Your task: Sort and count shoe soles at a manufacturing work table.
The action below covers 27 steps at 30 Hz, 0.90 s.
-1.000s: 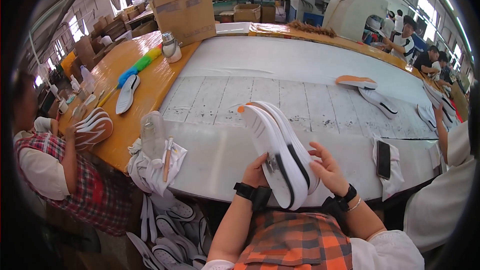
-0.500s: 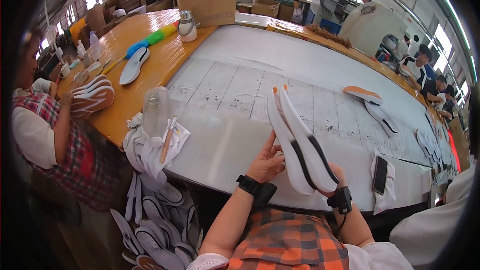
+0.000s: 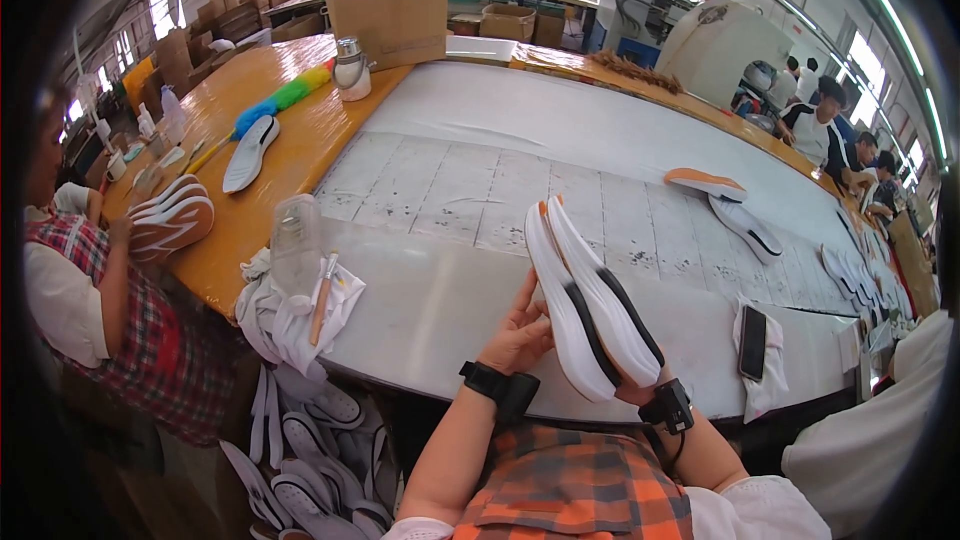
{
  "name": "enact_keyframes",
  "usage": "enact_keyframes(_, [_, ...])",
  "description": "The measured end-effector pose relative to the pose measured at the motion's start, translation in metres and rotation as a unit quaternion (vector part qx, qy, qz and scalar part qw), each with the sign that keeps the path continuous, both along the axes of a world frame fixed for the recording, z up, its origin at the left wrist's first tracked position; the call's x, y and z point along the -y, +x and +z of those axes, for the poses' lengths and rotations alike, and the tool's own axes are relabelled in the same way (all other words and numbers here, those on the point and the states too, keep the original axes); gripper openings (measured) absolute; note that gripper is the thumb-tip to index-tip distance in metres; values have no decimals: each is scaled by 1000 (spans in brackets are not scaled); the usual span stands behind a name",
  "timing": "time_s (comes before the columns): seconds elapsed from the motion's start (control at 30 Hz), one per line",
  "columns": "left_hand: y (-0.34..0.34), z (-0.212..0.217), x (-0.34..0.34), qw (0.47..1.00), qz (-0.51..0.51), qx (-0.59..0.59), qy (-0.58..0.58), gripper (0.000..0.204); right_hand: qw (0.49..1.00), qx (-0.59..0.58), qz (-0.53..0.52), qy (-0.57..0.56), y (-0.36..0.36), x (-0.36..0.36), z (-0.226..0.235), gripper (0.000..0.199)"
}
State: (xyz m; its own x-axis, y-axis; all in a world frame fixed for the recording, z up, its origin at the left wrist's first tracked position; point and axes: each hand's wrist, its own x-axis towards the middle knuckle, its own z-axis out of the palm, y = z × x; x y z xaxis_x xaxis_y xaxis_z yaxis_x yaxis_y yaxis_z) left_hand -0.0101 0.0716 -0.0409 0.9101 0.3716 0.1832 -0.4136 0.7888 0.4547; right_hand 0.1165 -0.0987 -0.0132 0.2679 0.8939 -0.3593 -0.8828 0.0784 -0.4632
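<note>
Shoe soles [image 3: 590,305], held upright: matt white foam or rubber, smooth, black inlay stripe, orange tip. Worktable [image 3: 560,140]: pale sheet covering, smooth, faint sheen, stained grid lines at centre. Bench [image 3: 240,210], left: glossy orange-lacquered wood. Bottle [image 3: 296,250], near left: clear plastic, on crumpled white cloth [image 3: 290,325]. Box [image 3: 390,0], far: matt brown cardboard. Phone [image 3: 752,342], right: glossy black.

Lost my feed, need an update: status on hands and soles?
Left hand steadies pair of white soles from the left. Right hand mostly hidden behind them, gripping. Soles upright over the white table; nothing in the way.
</note>
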Motion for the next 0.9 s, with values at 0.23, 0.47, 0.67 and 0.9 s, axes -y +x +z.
enact_keyframes(0.23, [0,-5,-1,1000,3,15,-3,77,998,3,57,-13,-3,-1,9,36])
enact_keyframes(0.47, [0,-10,1,1000,-18,19,-13,75,999,25,35,-2,-9,4,11,34])
enact_keyframes(0.67, [5,-10,-3,1000,-3,-5,-4,76,994,49,88,-30,3,-12,45,33])
enact_keyframes(0.9, [6,-23,-5,998,-28,23,47,77,995,81,45,-22,5,0,23,49])
